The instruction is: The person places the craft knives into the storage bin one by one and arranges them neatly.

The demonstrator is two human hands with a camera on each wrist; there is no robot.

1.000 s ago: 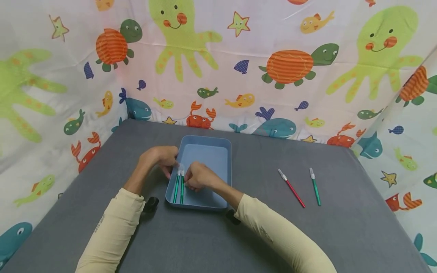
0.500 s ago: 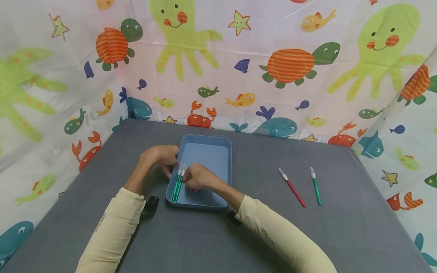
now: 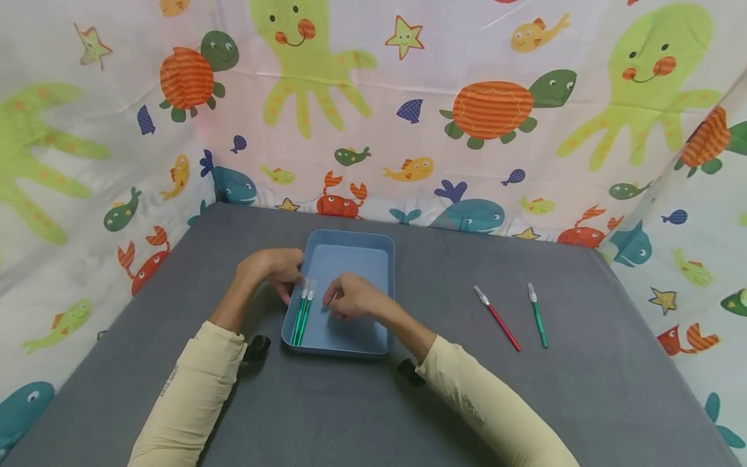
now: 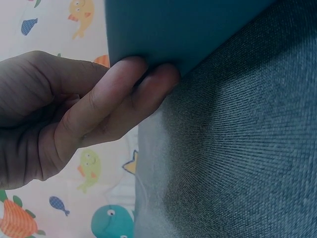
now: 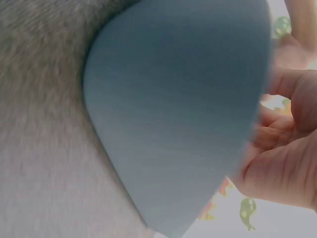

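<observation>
A blue rectangular tray [image 3: 364,259] stands on the dark cloth. Inside it, along the left wall, two green craft knives [image 3: 304,318] with clear caps lie side by side. My left hand [image 3: 277,269] grips the tray's left wall; in the left wrist view its fingertips [image 4: 131,69] press on the outer side. Over the tray, just right of the knives, my right hand [image 3: 357,298] hangs with loosely curled fingers and nothing in them. The right wrist view has the tray's outer wall [image 5: 173,99] hiding part of that hand.
To the right of the tray, a red craft knife [image 3: 503,325] and another green craft knife [image 3: 539,323] lie apart on the table [image 3: 443,402]. A curtain [image 3: 432,110] printed with sea animals surrounds the table's back and sides.
The right-hand green knife has shifted left against the other, and both now slant slightly. My right hand has let go and moved right and up from them. My left hand has stayed put.
</observation>
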